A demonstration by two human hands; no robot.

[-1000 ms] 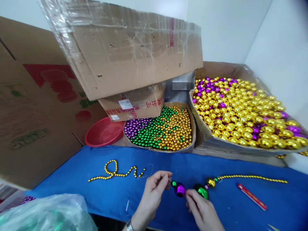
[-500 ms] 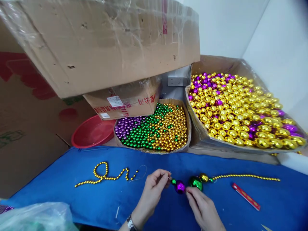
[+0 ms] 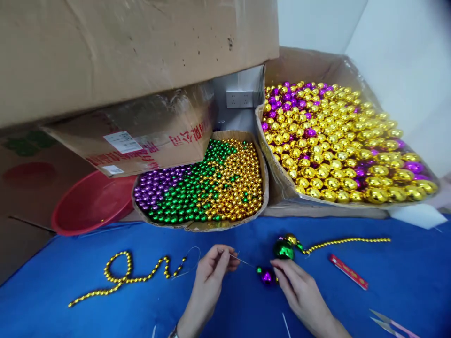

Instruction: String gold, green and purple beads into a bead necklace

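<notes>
My left hand [image 3: 213,273] is closed in a pinch on a thin thread [image 3: 243,260] that slopes down to a small green bead [image 3: 259,270]. Beside that bead hangs a larger purple ball [image 3: 266,277]. My right hand [image 3: 299,287] pinches the bead string close to the purple ball; its fingertips partly cover the exact grip. Just beyond them sits a big green ball [image 3: 283,249] with a gold ball [image 3: 291,239] behind it. From there a strand of small gold beads [image 3: 345,242] runs right across the blue cloth.
Another gold bead strand [image 3: 136,279] curls at left. A red-cased tool [image 3: 348,272] and scissors [image 3: 391,325] lie at right. Behind stand a box of small beads [image 3: 265,188], a box of large balls [image 3: 282,185], a red basin [image 3: 84,197] and overhanging cartons [image 3: 141,51].
My left hand has drawn away from the green bead, so a longer stretch of thread shows. The view has shifted, bringing the scissors into sight.
</notes>
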